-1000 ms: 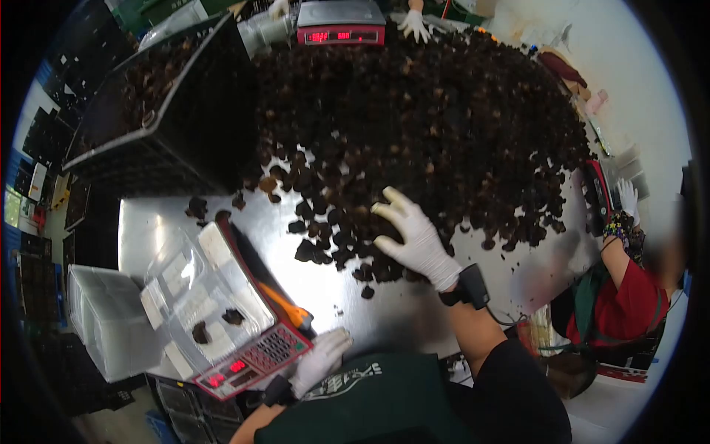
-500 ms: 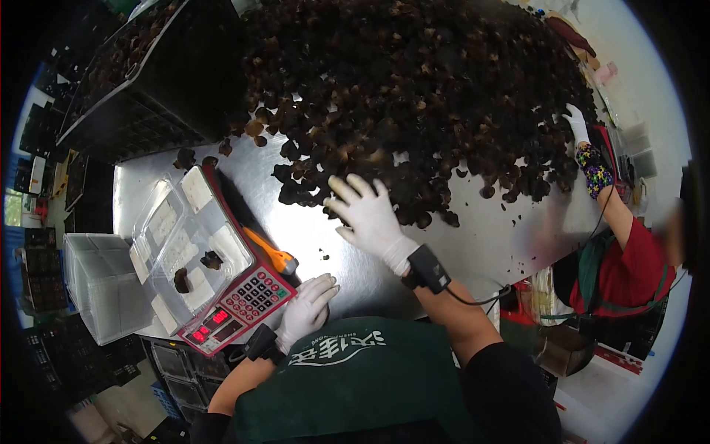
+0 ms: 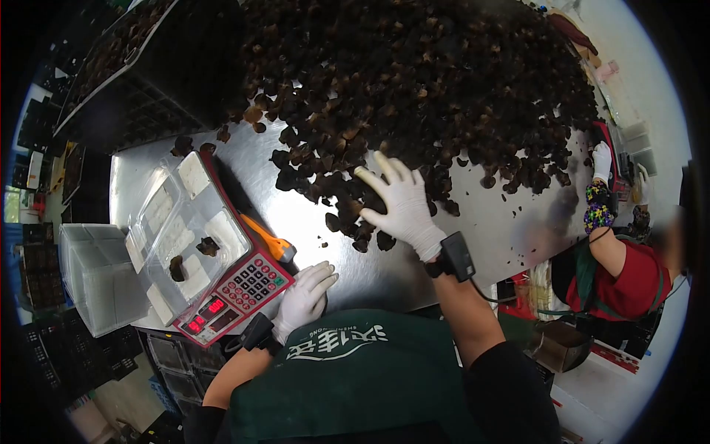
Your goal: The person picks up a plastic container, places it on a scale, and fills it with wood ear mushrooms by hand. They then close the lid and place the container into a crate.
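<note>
Lying beside red scale (image 3: 253,287), left hand (image 3: 302,300) — fingers loosely outstretched; right hand (image 3: 405,207) — fingers spread over dark pieces (image 3: 444,89), contact unclear.

White gloves (image 3: 404,209); dark green apron (image 3: 347,385) with white lettering (image 3: 342,342). The heaped pieces (image 3: 421,89) are brown to black. The scale (image 3: 253,287) is edged in red, its digits glowing red

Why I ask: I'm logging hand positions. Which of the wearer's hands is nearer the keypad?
Left. The left hand is just beside the keypad; the right hand is farther off, at the near edge of the dark pile.
</note>
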Action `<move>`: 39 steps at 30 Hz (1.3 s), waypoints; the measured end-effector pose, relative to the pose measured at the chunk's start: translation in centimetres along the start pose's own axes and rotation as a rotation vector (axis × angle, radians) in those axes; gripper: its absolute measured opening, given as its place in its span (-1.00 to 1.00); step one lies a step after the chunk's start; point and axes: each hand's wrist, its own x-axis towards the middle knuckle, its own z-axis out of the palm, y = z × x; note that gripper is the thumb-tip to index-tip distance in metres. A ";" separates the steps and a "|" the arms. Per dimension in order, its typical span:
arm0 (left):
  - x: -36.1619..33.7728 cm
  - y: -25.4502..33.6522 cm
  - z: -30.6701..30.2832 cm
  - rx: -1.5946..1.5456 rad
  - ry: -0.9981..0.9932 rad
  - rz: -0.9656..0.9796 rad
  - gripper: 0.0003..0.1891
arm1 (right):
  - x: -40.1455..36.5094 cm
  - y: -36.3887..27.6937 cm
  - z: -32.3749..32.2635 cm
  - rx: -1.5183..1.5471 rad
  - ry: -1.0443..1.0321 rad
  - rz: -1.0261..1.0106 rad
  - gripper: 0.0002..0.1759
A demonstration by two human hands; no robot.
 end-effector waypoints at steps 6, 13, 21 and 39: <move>0.0 -0.2 0.0 -0.006 -0.004 0.005 -0.53 | -2.0 -1.5 -0.7 0.067 -0.202 -0.184 -0.45; 0.2 0.6 -0.4 0.001 0.010 -0.016 -0.52 | 9.9 2.4 0.6 0.015 0.143 -0.112 -0.36; 0.6 0.8 -0.8 0.044 -0.050 -0.027 -0.52 | 7.8 0.5 1.3 0.030 -0.237 -0.258 -0.16; 0.6 0.8 -0.7 0.022 -0.033 -0.034 -0.52 | -0.8 1.8 -2.1 0.185 0.220 0.071 -0.66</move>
